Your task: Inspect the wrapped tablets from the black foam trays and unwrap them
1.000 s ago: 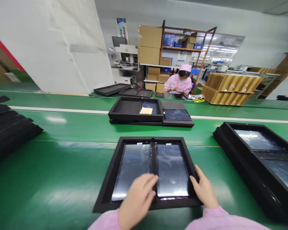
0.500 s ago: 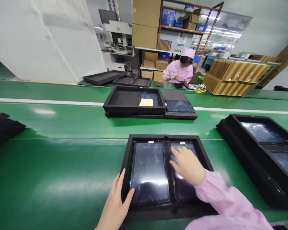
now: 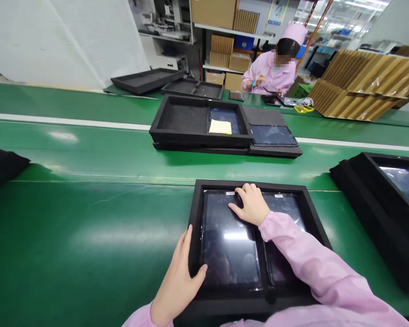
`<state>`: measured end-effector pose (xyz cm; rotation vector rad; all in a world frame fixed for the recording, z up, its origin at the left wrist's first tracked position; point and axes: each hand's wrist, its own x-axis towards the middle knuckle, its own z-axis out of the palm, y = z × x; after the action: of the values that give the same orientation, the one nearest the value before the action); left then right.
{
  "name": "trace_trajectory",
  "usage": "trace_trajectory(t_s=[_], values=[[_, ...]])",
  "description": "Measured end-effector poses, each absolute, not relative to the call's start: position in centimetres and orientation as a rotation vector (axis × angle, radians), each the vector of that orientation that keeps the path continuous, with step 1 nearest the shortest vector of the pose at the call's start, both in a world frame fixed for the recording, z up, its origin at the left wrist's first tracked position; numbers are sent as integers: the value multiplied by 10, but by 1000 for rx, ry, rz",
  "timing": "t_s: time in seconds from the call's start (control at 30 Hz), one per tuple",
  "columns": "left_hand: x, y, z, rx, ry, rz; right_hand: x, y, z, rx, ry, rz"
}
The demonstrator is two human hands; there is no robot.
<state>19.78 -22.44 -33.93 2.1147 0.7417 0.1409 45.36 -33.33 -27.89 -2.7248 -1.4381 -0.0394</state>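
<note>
A black foam tray [image 3: 318, 222] lies on the green work surface in front of me, with a dark glass screen panel in each of its two compartments. My left hand [image 3: 179, 274] straddles the tray's left rim, fingers along the outside and thumb over the inner edge. Near the top of the divider, my right hand [image 3: 252, 204] rests with bent fingers and the thumb apart, over the upper right corner of the left panel [image 3: 225, 250]. Its sleeve partly covers the right panel [image 3: 286, 209]. Both panels carry a small white label at the top.
Farther back stands a foam tray [image 3: 182, 118] with a yellow paper [image 3: 220, 127] on its panel. More trays sit at the right [image 3: 364, 195] and left edges [image 3: 3, 165]. Across the bench, a co-worker [image 3: 269, 72] handles a dark device beside stacked cardboard dividers [image 3: 357, 81].
My right hand has moved from the right panel leftward and up to the divider's top. My left hand stays at the tray's left rim. The view has tilted down and shifted.
</note>
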Motion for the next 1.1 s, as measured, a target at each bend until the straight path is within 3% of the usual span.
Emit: trace_trajectory(t_s=[0.43,1.1], values=[[198,-229,-310,2094,814,-61,463,-349,-279,-2778,-1358,-170],[196,-222,-319,2169,795,-93,473,-348,-285,-2576,-1211,48]])
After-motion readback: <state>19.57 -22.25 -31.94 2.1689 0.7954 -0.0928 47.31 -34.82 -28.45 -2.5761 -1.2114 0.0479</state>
